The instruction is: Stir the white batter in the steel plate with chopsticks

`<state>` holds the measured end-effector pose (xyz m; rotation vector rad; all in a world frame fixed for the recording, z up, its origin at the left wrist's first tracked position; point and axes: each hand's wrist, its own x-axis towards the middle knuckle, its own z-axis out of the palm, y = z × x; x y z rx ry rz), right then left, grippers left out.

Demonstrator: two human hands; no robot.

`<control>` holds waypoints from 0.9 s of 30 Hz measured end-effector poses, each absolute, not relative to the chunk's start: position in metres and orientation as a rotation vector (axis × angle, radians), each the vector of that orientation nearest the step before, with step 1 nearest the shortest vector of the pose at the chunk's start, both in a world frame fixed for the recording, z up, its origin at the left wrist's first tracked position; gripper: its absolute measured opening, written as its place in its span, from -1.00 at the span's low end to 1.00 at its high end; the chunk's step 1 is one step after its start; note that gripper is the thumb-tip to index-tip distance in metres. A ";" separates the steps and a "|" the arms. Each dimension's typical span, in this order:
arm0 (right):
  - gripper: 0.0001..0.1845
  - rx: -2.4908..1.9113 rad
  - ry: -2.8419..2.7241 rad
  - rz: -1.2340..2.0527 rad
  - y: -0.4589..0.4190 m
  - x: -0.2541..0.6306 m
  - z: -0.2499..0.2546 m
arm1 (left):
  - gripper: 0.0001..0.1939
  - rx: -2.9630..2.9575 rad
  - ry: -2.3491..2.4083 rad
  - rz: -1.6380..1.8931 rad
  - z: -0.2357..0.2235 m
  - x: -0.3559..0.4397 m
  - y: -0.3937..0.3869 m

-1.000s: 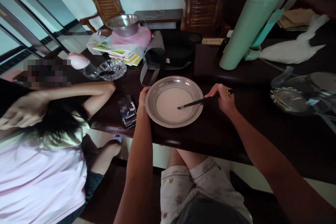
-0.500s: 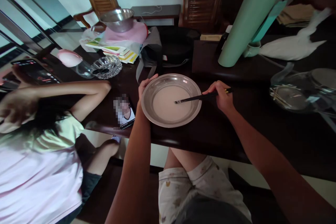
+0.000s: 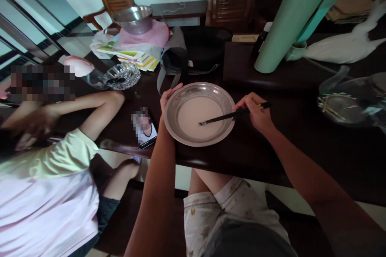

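Observation:
A wide steel bowl (image 3: 171, 128) stands at the table's near edge, holding a pale, milky liquid (image 3: 200, 112). My left hand (image 3: 169, 97) grips the bowl's left rim, its fingers curled round the far side. Black chopsticks (image 3: 221, 117) are pinched in my right hand (image 3: 255, 112), just beyond the bowl's right rim. Their tips reach into the liquid near the middle of the bowl. A phone (image 3: 144, 128) with a lit screen lies on the table to the left of my left wrist.
Another person (image 3: 57, 168) leans on the table at left. Behind the bowl are a glass ashtray (image 3: 123, 75), a steel basin (image 3: 134, 19) on a pile, and a dark bag (image 3: 203, 52). A tall green thermos (image 3: 297, 20) and a clear container (image 3: 343, 106) stand at right.
The chopstick tips have shifted slightly left and nearer in the liquid. My left hand keeps its hold on the rim. The other person's head and arm have moved.

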<state>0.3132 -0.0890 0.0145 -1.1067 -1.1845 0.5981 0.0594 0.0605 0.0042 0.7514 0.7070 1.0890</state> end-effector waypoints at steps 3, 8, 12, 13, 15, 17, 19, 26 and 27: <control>-0.72 -1.133 -1.144 0.608 -0.089 0.311 0.018 | -0.57 0.713 0.696 1.094 0.004 0.059 0.060; -0.65 -1.036 -0.996 0.637 -0.087 0.309 0.022 | -0.57 0.731 0.708 1.100 0.004 0.059 0.062; -0.61 -0.952 -1.084 0.808 -0.091 0.300 0.019 | -0.57 0.712 0.738 1.100 0.007 0.060 0.062; -0.59 -0.943 -1.109 0.832 -0.092 0.298 0.018 | -0.57 0.703 0.744 1.098 0.008 0.061 0.061; -0.60 -0.943 -1.121 0.819 -0.093 0.297 0.019 | -0.56 0.695 0.742 1.100 0.010 0.062 0.059; -0.63 -0.963 -1.070 0.743 -0.092 0.298 0.021 | -0.55 0.699 0.722 1.103 0.011 0.062 0.058; -0.65 -1.001 -0.992 0.662 -0.091 0.299 0.023 | -0.54 0.694 0.706 1.099 0.012 0.063 0.058; -0.59 -1.012 -1.031 0.733 -0.092 0.295 0.024 | -0.55 0.675 0.763 1.104 0.016 0.064 0.058; -0.60 -1.018 -1.051 0.736 -0.092 0.295 0.023 | -0.55 0.677 0.768 1.105 0.017 0.064 0.058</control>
